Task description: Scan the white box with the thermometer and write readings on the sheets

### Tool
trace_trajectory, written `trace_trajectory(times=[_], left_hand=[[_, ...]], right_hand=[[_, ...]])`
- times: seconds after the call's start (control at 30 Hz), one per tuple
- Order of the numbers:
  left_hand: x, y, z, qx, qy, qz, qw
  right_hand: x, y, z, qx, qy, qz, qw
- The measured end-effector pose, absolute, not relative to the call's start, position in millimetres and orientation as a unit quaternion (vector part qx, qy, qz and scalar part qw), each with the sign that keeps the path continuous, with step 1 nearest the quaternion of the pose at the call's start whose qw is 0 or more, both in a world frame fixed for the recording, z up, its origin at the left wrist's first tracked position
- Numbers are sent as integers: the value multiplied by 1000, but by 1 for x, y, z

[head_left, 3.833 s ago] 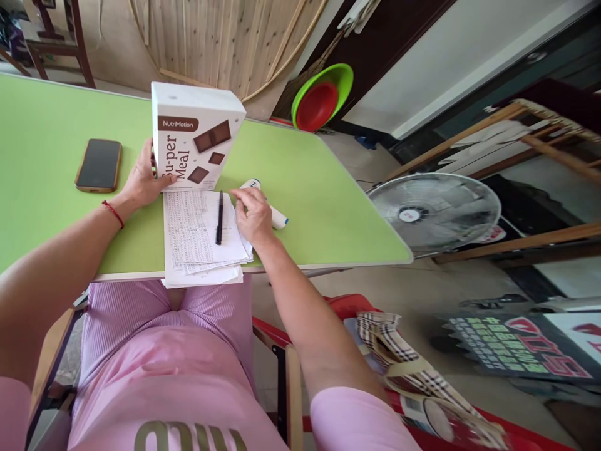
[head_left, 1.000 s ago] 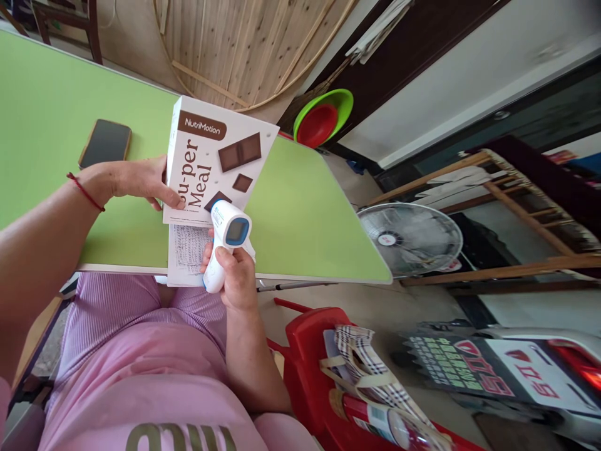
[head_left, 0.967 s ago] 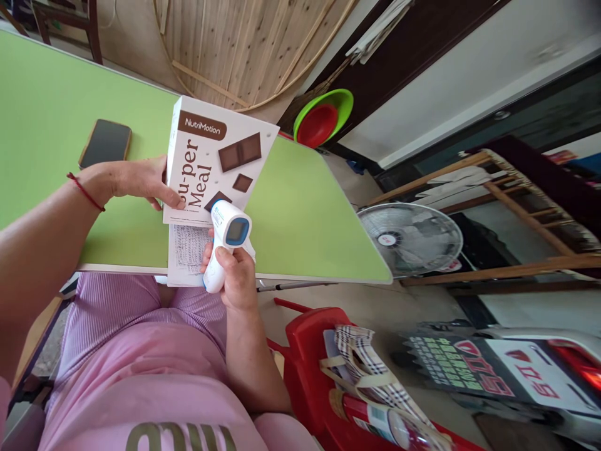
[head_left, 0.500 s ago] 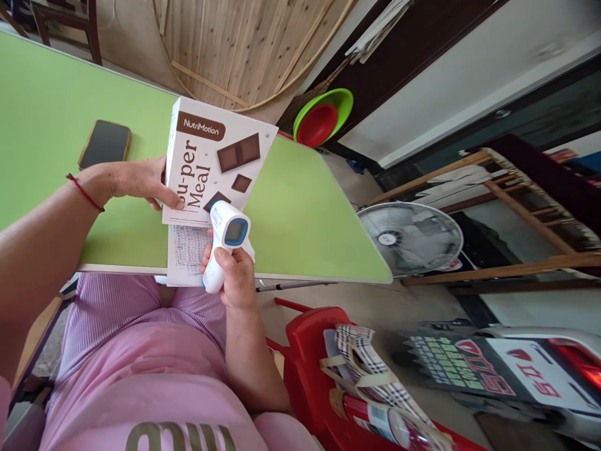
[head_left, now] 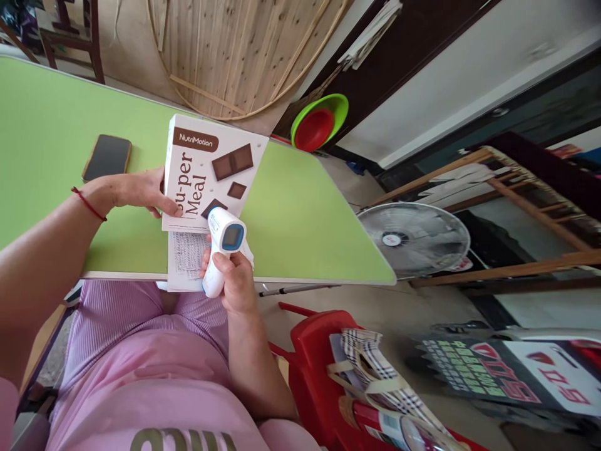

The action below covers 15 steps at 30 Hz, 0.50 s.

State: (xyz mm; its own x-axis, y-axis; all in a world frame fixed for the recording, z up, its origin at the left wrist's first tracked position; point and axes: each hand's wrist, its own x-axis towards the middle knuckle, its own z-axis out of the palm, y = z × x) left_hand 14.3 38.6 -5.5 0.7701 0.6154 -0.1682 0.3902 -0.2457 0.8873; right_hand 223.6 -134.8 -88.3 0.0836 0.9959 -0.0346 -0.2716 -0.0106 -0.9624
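Observation:
My left hand [head_left: 149, 193] is closed on the left edge of a white box [head_left: 220, 188] with brown chocolate pictures, its thumb pressing the front face. In my right hand [head_left: 235, 279] is a white and blue infrared thermometer [head_left: 218, 250], gripped by its handle. The thermometer's small grey screen faces me and its head covers the box's lower corner. Under the box lies a paper [head_left: 183, 266] with dense small print, reaching over the near table edge. I cannot make out a reading on the screen.
A phone [head_left: 107, 156] lies on the green table [head_left: 300, 219], left of the box. To the right stand a fan [head_left: 413, 240] and a red chair [head_left: 310, 363] holding a checked bag [head_left: 375, 369] and a bottle [head_left: 380, 423]. Green and red basins [head_left: 340, 111] are beyond the table.
The view has shifted slightly, so the table and box sit a little lower. Both hands keep their holds, and the box tilts slightly differently.

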Motion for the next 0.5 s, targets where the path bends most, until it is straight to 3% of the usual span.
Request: trace_trajectory(times=[0.5], left_hand=[[13, 36, -7, 780, 303, 115, 536]], right_hand=[[223, -134, -86, -489, -399, 541, 556]])
